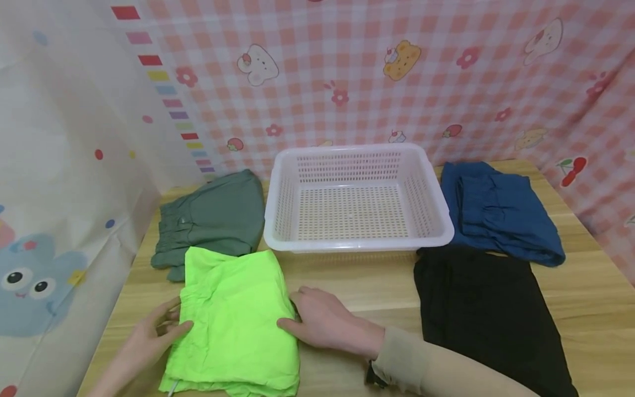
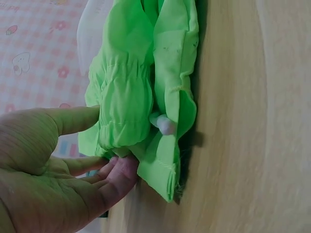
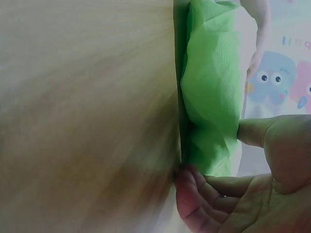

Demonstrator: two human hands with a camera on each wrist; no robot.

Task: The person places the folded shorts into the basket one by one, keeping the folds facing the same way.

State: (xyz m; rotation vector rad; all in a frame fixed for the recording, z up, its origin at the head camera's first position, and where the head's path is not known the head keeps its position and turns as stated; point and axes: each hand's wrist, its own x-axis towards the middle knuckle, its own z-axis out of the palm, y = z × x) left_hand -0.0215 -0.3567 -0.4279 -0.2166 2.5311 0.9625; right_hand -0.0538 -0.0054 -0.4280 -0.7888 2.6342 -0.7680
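Folded neon green shorts [image 1: 243, 325] lie at the front left of the wooden table. They have a gathered elastic waistband [image 2: 124, 107], and a pale drawstring end [image 2: 165, 125] pokes out of the folds. My left hand [image 1: 149, 339] grips the waistband side, thumb on top and fingers tucked at the lower edge. Across from it, my right hand [image 1: 329, 322] holds the opposite edge. In the right wrist view, its thumb rests on the upper face of the cloth [image 3: 214, 92] and its fingers are curled low by the tabletop.
A white perforated plastic basket [image 1: 359, 244] stands at the back middle. Grey-green folded shorts [image 1: 218, 212] lie behind the neon pair, partly touching it. On the right are folded blue bottoms [image 1: 506, 212] and a folded black garment [image 1: 488, 314]. Patterned curtains hang behind and at the sides.
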